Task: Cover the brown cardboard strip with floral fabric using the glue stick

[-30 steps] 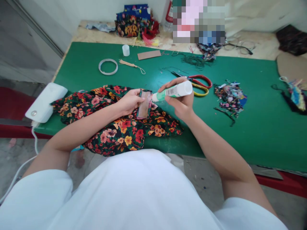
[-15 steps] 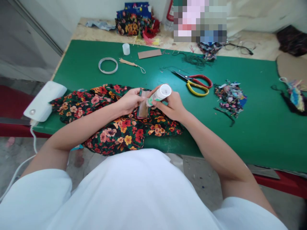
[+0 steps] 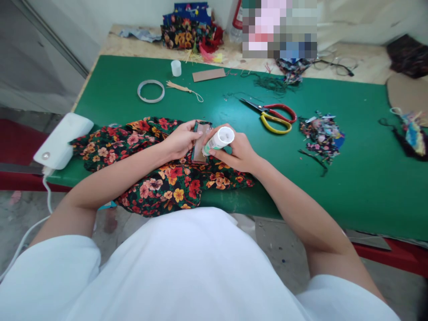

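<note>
My left hand [image 3: 183, 140] is closed on a small brown cardboard strip [image 3: 199, 151] whose edges are wrapped in dark floral fabric, its thumb pressing on the upper part. In my right hand [image 3: 239, 151] is a white glue stick [image 3: 217, 141] with a green-marked label, tilted with its open base up towards me. The stick's lower end meets the strip or sits just over it; the contact is hidden. Beneath both hands spreads a crumpled floral cloth [image 3: 177, 183] with red, orange and pink flowers on black.
Scissors [image 3: 270, 116] with red and yellow handles lie right of my hands, beside a heap of scraps [image 3: 323, 136]. Farther back are a tape roll [image 3: 150, 91], a white cap [image 3: 176, 68], a tassel [image 3: 184, 88] and a cardboard strip [image 3: 209, 75]. A white corded box [image 3: 63, 140] stands left.
My right hand and the glue stick have shifted slightly left and down along the cardboard strip. The strip has tilted a little, showing more of its upper face. My left hand keeps its hold.
</note>
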`<action>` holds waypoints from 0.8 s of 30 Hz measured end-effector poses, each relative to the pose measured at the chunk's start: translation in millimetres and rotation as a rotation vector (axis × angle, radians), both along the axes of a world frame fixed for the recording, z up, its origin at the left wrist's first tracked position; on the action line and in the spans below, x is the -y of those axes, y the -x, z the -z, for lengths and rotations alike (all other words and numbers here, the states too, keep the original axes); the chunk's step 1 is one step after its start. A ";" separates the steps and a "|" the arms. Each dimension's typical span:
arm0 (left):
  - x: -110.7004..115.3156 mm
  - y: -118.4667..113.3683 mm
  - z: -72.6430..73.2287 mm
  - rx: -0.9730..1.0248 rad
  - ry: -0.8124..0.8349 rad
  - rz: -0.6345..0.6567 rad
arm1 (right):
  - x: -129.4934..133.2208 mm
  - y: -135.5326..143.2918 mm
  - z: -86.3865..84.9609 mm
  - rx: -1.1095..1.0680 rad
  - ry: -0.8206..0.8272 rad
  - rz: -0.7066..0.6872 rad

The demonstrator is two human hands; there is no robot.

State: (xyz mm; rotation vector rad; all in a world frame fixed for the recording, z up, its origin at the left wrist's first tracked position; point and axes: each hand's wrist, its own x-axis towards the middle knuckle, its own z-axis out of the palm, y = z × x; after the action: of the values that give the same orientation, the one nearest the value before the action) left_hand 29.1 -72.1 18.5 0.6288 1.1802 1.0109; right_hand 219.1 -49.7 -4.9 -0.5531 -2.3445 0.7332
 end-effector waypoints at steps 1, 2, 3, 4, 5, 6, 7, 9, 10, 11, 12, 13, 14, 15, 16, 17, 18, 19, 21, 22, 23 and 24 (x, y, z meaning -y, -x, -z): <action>-0.5 0.9 0.3 0.016 -0.020 -0.008 | 0.1 0.0 0.3 -0.026 -0.002 0.018; -1.0 2.2 0.7 0.030 -0.038 -0.006 | 0.0 -0.1 0.7 -0.051 -0.002 0.041; -1.7 3.9 1.3 0.042 -0.051 0.007 | -0.3 -0.2 1.2 -0.071 -0.001 0.064; -2.5 5.9 2.2 0.053 -0.061 0.030 | -0.9 -0.4 1.8 -0.084 -0.005 0.082; -3.2 8.0 3.4 0.059 -0.069 0.061 | -1.6 -0.5 2.4 -0.093 -0.010 0.095; -4.0 10.1 4.9 0.062 -0.081 0.095 | -2.3 -0.7 2.9 -0.100 -0.013 0.103; -4.7 11.9 6.7 0.064 -0.098 0.129 | -3.0 -0.9 3.2 -0.109 -0.017 0.107; -6.1 14.7 11.0 0.057 -0.133 0.177 | -4.0 -1.0 3.3 -0.132 -0.023 0.111; -6.7 15.5 13.2 0.046 -0.142 0.192 | -4.2 -1.0 3.1 -0.146 -0.026 0.111; -7.3 16.0 15.3 0.034 -0.146 0.200 | -4.2 -1.0 2.9 -0.160 -0.031 0.110; -7.7 16.3 17.1 0.024 -0.152 0.199 | -4.1 -1.0 2.5 -0.174 -0.040 0.109; -8.0 16.4 18.5 0.018 -0.164 0.193 | -3.8 -1.0 2.2 -0.184 -0.048 0.113; -8.2 16.4 19.5 0.020 -0.183 0.182 | -3.5 -1.1 1.9 -0.191 -0.055 0.119; -8.3 16.3 20.0 0.026 -0.206 0.169 | -3.1 -1.2 1.6 -0.199 -0.062 0.126; -8.2 16.2 20.0 0.035 -0.226 0.155 | -2.7 -1.4 1.4 -0.211 -0.068 0.133; -8.0 16.0 19.7 0.043 -0.239 0.143 | -2.3 -1.7 1.4 -0.227 -0.072 0.137; -7.7 15.8 19.2 0.048 -0.244 0.135 | -2.1 -2.1 1.4 -0.246 -0.075 0.137; -7.5 15.6 18.7 0.049 -0.242 0.130 | -2.0 -2.5 1.5 -0.265 -0.078 0.134; -7.3 15.4 18.2 0.045 -0.230 0.125 | -2.3 -3.2 2.0 -0.287 -0.073 0.128; -7.5 15.5 18.6 0.044 -0.223 0.126 | -2.6 -3.5 2.3 -0.288 -0.068 0.126; -7.9 15.7 19.3 0.045 -0.217 0.132 | -3.1 -3.7 2.8 -0.283 -0.061 0.124; -8.4 16.1 20.3 0.048 -0.211 0.141 | -3.7 -3.8 3.2 -0.273 -0.052 0.122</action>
State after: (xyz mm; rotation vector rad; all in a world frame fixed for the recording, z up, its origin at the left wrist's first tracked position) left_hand 13.0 -63.7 -1.8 0.8379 0.9798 1.0315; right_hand 222.9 -46.0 -8.1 -0.5323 -2.0524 0.6459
